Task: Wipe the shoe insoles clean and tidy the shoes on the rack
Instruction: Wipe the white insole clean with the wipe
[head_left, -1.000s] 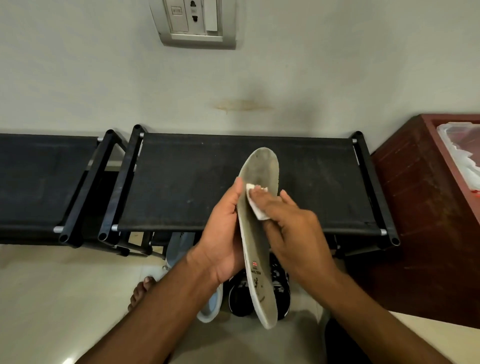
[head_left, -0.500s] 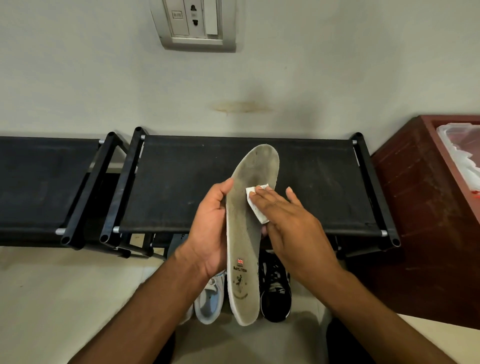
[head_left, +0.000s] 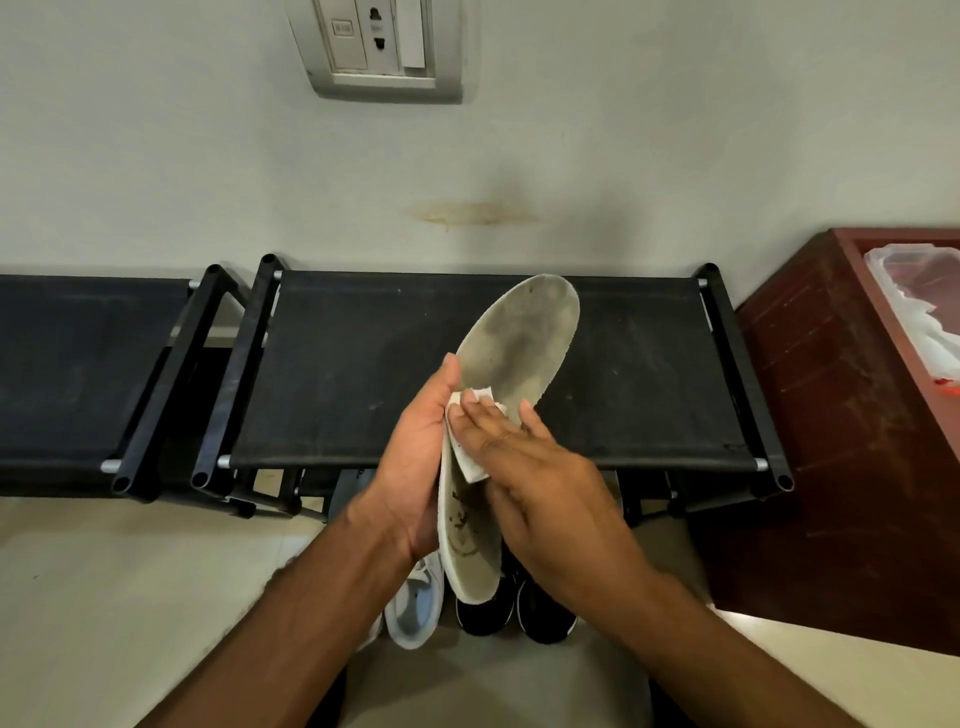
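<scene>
Grey and grimy, the insole (head_left: 511, 364) stands nearly on edge between our two hands, toe end above the fingertips and heel end below the palms. Our left hand (head_left: 410, 462) grips it from behind, thumb hooked over its near edge. Our right hand (head_left: 540, 493) lies flat on its face with fingers (head_left: 480, 426) straight, pressing a small white wipe (head_left: 470, 457) against the middle of it.

By our reckoning the wiping is mid-way at best: the forefoot beyond the fingertips looks dark and smudged, and the heel under the palm shows brown marks. Everything after that is left, as far as we can see. A white shoe (head_left: 415, 608) and a pair of black shoes (head_left: 517, 608) sit on the floor below our wrists, off the rack (head_left: 363, 364), whose black fabric top tier stretches behind the fingers with nothing on it (a second rack (head_left: 78, 374) stands just to the left).

A printed emblem shows on the heel, but it is too worn and too covered to read. The wall socket (head_left: 384, 47) above bears a small label, also illegible.
</scene>
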